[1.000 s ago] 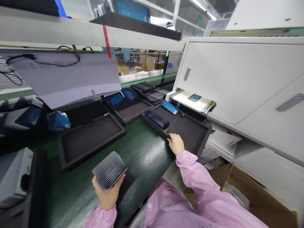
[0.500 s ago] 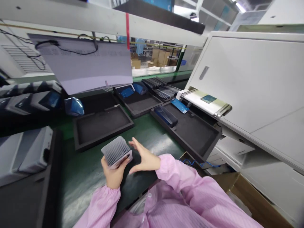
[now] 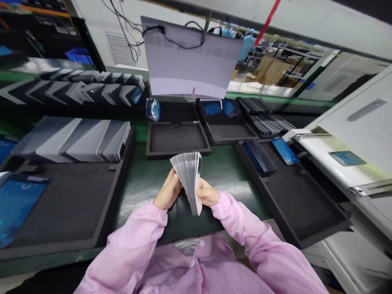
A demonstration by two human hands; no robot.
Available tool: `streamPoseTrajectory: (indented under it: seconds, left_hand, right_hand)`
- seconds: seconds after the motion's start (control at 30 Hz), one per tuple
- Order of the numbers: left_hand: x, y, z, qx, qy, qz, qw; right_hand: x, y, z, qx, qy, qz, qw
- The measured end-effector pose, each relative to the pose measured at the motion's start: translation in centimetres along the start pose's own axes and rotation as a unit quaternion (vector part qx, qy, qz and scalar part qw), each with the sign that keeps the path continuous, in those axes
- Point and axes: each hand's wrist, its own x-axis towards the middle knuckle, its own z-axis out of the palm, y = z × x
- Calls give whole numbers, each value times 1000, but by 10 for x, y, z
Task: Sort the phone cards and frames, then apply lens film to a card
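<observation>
Above the green work surface, a fanned stack of phone-sized panels (image 3: 190,175) is upright between my two hands. The panels are thin and pale grey, and the front one has a dark oval opening near its top. My left hand (image 3: 170,190) is closed around the stack's left side, its fingertips partly hidden behind it. From the right, my right hand (image 3: 207,193) grips the lower part, thumb on the front panel. Beyond the stack lies a black foam tray (image 3: 177,139). To the left, a larger black tray (image 3: 67,200) bears rows of similar panels (image 3: 73,139).
At right, another black tray (image 3: 303,200) holds a dark stack (image 3: 259,157) and a blue sheet (image 3: 284,150). A white machine's conveyor (image 3: 321,145) carries one panel (image 3: 347,158). A clear-and-blue wrapped bundle (image 3: 153,109) lies near the back.
My right hand has come from open beside the stack to gripping it. The stack has turned upright and fanned out. The view has swung left.
</observation>
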Motion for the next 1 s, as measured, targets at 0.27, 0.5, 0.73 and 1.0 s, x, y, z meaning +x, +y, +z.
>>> streamPoseTrajectory:
  seconds: [0.27,0.5,0.73,1.0]
  left_hand:
    - [-8,4,-4,-102,12,-151,983]
    - [-4,8,-3,-115,47,-143,982]
    - [0,11,-3,-135,80,-172,973]
    - [0,10,-2,-153,102,-182,966]
  right_hand:
    - [-7,-11,9,86,21,90,992]
    - [-11,-19,5,123,42,115,985]
    - [-4,-16,0,142,76,113,980]
    - [-6,-23,1,55,81,127,987]
